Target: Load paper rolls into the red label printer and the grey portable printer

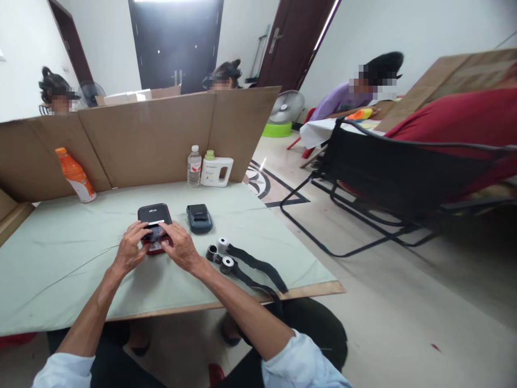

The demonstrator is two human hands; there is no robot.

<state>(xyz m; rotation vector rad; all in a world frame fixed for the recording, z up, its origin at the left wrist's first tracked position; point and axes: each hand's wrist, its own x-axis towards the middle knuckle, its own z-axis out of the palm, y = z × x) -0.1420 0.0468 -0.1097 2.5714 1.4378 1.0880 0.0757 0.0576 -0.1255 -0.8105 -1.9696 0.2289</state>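
Note:
A black and red portable printer (154, 210) lies on the table in front of me. My left hand (131, 248) is at its left side, fingers bent over its middle and thumb at its lower part. From the right, my right hand (180, 246) grips it in the same way, fingertips close to the left ones. A dark, partly shiny section shows between the fingers; details there are too small to make out. To the right sits a second, dark grey portable printer (199, 218). Nearer me stand several small rolls (228, 264), with black strips (258, 265) trailing to the table edge.
A cardboard partition (149, 143) borders the table's (109, 215) far side. Before it stand an orange bottle (76, 175), a clear water bottle (194, 167) and a white jug (216, 171). A black folding chair (388, 167) is at right. Other people sit beyond.

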